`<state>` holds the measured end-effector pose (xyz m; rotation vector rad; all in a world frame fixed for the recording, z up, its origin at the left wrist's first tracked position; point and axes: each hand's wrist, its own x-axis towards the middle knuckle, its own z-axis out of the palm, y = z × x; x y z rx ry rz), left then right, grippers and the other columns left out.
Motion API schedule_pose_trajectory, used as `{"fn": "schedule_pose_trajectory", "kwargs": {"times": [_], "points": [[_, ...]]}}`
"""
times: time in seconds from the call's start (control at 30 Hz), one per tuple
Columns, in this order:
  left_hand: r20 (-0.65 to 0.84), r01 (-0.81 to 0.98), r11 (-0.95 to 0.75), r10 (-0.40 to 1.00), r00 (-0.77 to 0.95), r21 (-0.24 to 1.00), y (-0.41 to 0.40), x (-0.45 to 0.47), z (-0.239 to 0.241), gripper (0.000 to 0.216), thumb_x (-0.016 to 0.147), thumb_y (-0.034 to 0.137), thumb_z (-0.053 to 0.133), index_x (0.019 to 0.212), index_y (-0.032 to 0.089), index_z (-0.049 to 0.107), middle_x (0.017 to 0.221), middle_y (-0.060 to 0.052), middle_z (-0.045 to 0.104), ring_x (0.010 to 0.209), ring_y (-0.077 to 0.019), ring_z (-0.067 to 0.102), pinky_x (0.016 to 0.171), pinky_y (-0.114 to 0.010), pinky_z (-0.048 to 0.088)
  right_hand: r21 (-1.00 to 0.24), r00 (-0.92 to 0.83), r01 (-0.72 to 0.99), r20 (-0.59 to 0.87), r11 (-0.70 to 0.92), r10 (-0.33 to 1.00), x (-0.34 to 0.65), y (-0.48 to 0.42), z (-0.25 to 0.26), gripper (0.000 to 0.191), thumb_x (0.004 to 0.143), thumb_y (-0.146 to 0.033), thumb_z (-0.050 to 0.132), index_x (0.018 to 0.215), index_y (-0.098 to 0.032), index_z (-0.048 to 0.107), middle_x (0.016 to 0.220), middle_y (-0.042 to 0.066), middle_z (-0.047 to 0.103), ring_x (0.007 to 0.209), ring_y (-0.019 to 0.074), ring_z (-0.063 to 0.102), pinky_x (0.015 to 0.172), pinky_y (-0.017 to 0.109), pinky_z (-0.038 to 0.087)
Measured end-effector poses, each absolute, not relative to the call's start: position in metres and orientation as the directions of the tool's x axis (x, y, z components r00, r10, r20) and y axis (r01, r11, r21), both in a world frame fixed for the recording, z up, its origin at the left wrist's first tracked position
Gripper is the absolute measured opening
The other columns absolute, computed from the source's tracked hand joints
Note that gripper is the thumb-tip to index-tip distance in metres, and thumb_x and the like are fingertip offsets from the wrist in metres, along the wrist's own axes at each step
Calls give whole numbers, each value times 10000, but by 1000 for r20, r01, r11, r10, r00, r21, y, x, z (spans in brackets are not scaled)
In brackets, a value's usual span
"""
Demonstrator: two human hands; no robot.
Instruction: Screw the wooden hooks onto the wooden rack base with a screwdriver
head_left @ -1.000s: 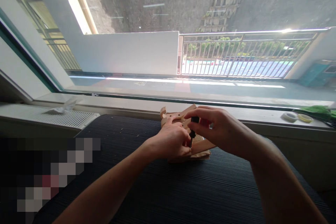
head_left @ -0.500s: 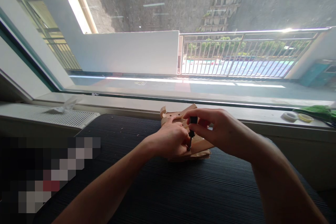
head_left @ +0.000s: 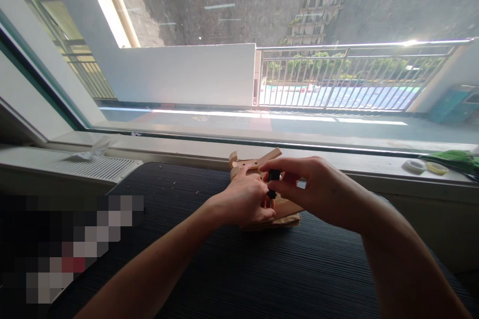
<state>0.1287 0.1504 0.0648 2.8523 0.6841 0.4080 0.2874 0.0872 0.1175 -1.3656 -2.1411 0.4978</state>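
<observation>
My right hand (head_left: 310,179) is closed round the black handle of a screwdriver (head_left: 273,183), which stands nearly upright, tip down. A tan piece with small round holes and curled strips (head_left: 247,165) lies under my hands; I cannot tell whether it is leather or wood. Over its left side rests my left hand (head_left: 241,199), fingers bent and closed on it. The left fingertips are close around the lower shaft and hide the tip. Beneath lies a brown, rough-edged layer (head_left: 288,222), like folded cardboard.
The dark ribbed table (head_left: 232,274) carries small crumbs at its far left. Behind it runs a white window sill (head_left: 202,149), with rolls of tape (head_left: 415,166) and a green cloth-like thing (head_left: 452,160) at the right. A crumpled clear plastic piece (head_left: 97,149) lies on a white grille at the left.
The black handle sits slightly lower and more upright. My left fingertips have shifted forward around the shaft, covering the tip that showed before. The tan piece has barely moved.
</observation>
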Motion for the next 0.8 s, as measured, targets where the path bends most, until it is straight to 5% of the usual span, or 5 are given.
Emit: {"fn": "schedule_pose_trajectory", "kwargs": {"times": [0.2, 0.53, 0.8], "points": [[214, 408, -881, 458, 863, 240, 151, 129, 62, 166, 768, 337, 575, 757, 231, 702, 776, -10, 685, 1076, -262, 506, 1081, -504, 123, -544, -303, 738, 260, 399, 917, 288, 89, 116, 240, 814, -307, 574, 1038, -256, 643, 790, -5, 666, 646, 128, 575, 594, 244, 432], [199, 428, -874, 472, 859, 229, 149, 127, 68, 165, 756, 343, 582, 783, 229, 698, 893, -18, 698, 1181, -288, 436, 1090, -497, 89, -623, -330, 652, 281, 433, 901, 288, 87, 116, 297, 831, -208, 532, 1104, -262, 636, 968, 8, 690, 849, 162, 626, 724, 250, 466], [150, 420, -870, 466, 872, 258, 151, 127, 68, 197, 774, 359, 560, 740, 225, 699, 748, -6, 690, 1053, -268, 515, 1073, -493, 117, -602, -306, 678, 289, 421, 907, 287, 86, 117, 217, 820, -284, 564, 1010, -250, 663, 858, 14, 683, 751, 157, 619, 660, 252, 465]]}}
